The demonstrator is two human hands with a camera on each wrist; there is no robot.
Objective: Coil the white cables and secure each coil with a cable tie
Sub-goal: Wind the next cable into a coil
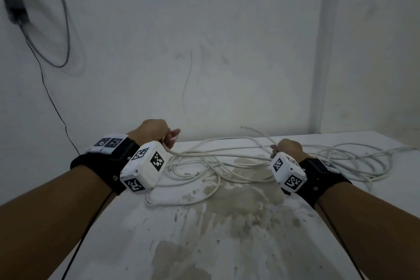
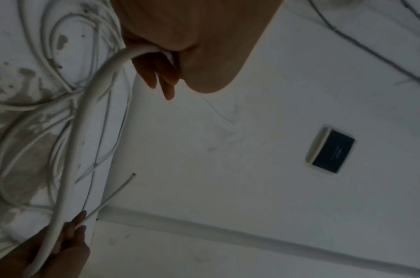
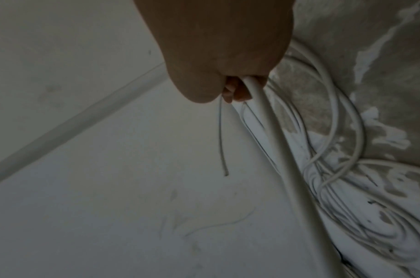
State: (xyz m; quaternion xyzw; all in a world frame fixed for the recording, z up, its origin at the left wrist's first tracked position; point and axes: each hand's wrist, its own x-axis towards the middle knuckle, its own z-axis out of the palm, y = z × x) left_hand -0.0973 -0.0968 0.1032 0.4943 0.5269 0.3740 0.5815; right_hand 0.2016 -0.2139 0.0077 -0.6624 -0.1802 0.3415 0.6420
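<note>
White stained surface (image 1: 227,245) under a loose cable tangle (image 1: 227,166); left hand (image 1: 156,132) and right hand (image 1: 288,146) each grip one strand. Nothing coiled or tied yet.

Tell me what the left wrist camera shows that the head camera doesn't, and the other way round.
Only the left wrist view shows the dark wall plate and the left hand's fingers curled round the white cable. Only the head view shows the marker boxes on both wrists and the black cord down the wall. Both show the right hand gripping the cable, its free end and the stained table.
</note>
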